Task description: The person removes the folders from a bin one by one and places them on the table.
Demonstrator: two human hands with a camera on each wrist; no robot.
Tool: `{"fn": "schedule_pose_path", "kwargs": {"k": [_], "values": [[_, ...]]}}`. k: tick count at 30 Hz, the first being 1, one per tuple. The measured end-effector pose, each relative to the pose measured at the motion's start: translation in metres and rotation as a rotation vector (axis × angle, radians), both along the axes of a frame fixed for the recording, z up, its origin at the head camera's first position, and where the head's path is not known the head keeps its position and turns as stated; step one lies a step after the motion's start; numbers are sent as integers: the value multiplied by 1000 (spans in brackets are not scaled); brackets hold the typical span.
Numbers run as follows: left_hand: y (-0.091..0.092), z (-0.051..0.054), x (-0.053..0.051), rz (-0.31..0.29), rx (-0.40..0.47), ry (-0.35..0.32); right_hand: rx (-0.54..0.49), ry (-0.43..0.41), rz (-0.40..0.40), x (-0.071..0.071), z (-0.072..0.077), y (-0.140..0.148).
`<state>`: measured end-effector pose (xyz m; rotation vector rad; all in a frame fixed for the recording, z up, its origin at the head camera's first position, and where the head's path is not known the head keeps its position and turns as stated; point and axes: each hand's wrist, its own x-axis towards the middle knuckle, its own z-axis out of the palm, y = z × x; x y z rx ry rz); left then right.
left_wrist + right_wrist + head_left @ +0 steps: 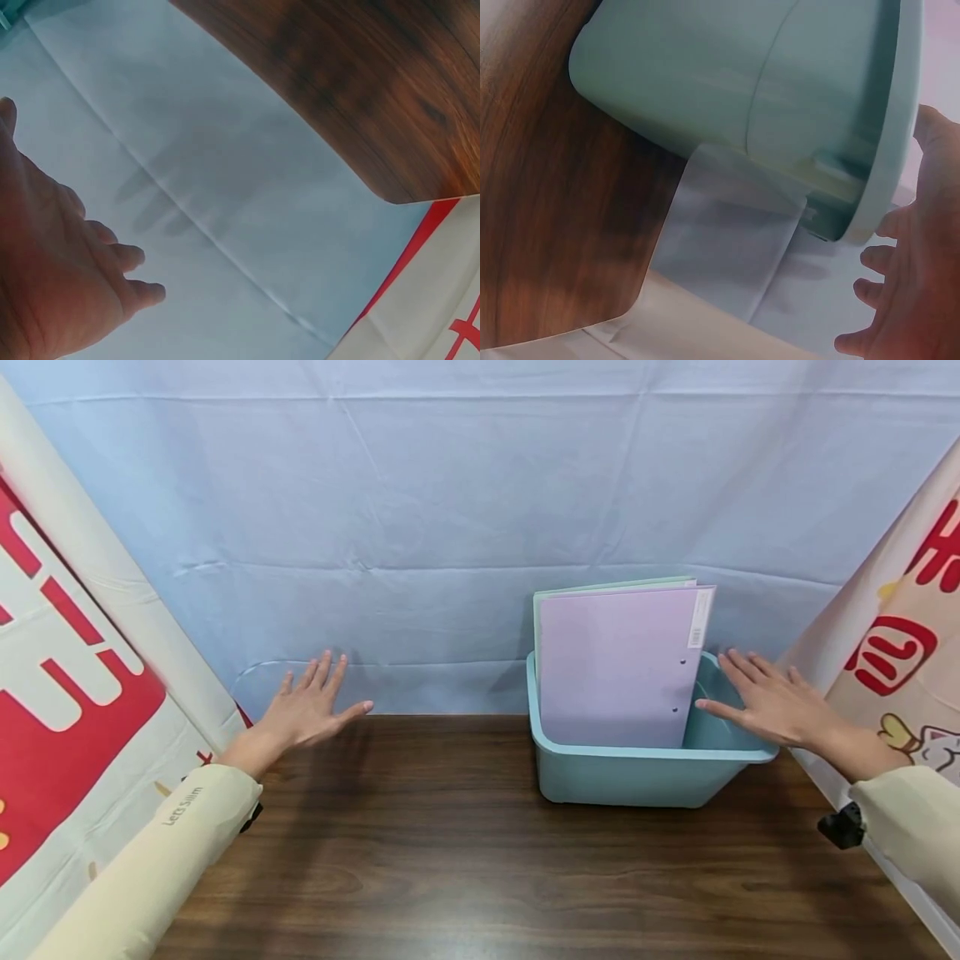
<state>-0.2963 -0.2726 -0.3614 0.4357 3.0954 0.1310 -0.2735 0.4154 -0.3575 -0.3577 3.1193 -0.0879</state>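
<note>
My left hand (pixel 306 706) is raised with fingers spread over the far left part of the table and holds nothing. In the left wrist view that hand (pixel 67 262) has only cloth before it. My right hand (pixel 780 702), fingers spread too, hovers at the right end of a light blue plastic bin (pixel 630 777); whether it touches the rim I cannot tell. A purple folder (pixel 615 668) with two holes and a white label stands upright in the bin, leaning slightly. Behind it shows the edge of a mint green folder (pixel 537 627). The right wrist view shows the bin's side (pixel 705 75) beside my fingers.
The bin stands at the back right of a dark wooden table (pixel 450 860). A pale blue cloth (pixel 420 510) hangs behind it. Printed red and white cloths hang at the left (pixel 75 693) and right (pixel 900 652).
</note>
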Motion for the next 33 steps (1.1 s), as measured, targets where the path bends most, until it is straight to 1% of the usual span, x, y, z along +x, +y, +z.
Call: {"fn": "schedule_pose_path", "kwargs": {"k": [11, 16, 21, 27, 33], "values": [[11, 0, 0, -21, 10, -2, -22, -33, 12, -2, -6, -3], [14, -5, -1, -34, 6, -2, -45, -62, 29, -3, -10, -2], [18, -8, -2, -48, 8, 1, -78, -67, 28, -4, -14, -1], [23, -10, -2, -69, 24, 22, -118, -57, 48, -7, -16, 0], [30, -14, -3, -91, 36, 40, -172, -81, 48, -9, -18, -1]]}}
